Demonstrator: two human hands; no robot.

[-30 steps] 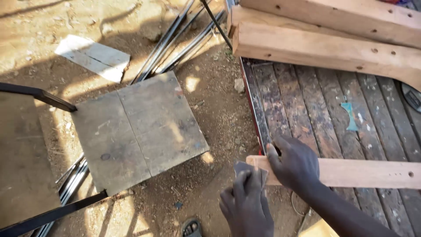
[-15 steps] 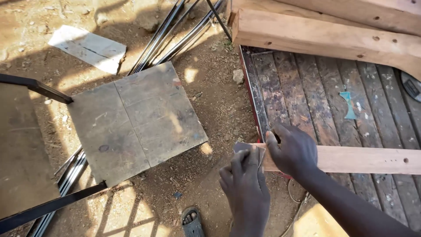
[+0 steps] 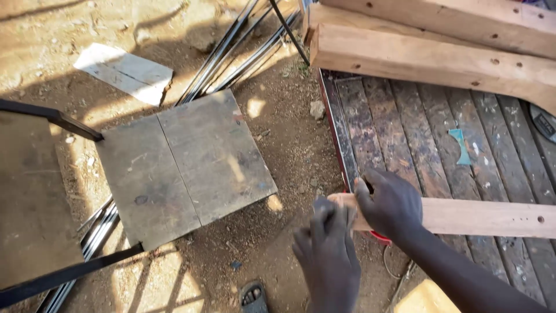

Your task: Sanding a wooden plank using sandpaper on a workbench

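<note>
While I look down from above, both of my hands meet at the near end of a pale wooden plank that lies crosswise over a dark, paint-flecked slatted wooden counter. My right hand is curled over the plank's rounded end, fingers wrapped around its edge and gripping it firmly, with my forearm running off toward the lower right corner. My left hand is closed into a loose fist right against that same end of the plank, touching the right hand; it seems to pinch something small and grey there, but I cannot tell what it is. The plank reaches out to the right edge of the view and has 1 small drilled hole near its far end.

Beyond it, at the top of the view, 2 thick wooden beams with small round holes rest across the counter. A small blue-green scrap lies on the slats between the beams and the plank. To the left, on sandy ground, sits a square grey board made of 2 joined panels, framed by dark metal bars. A bundle of thin metal rods lies beyond it, beside a flat whitish slab. A sandal toe shows at the bottom edge.
</note>
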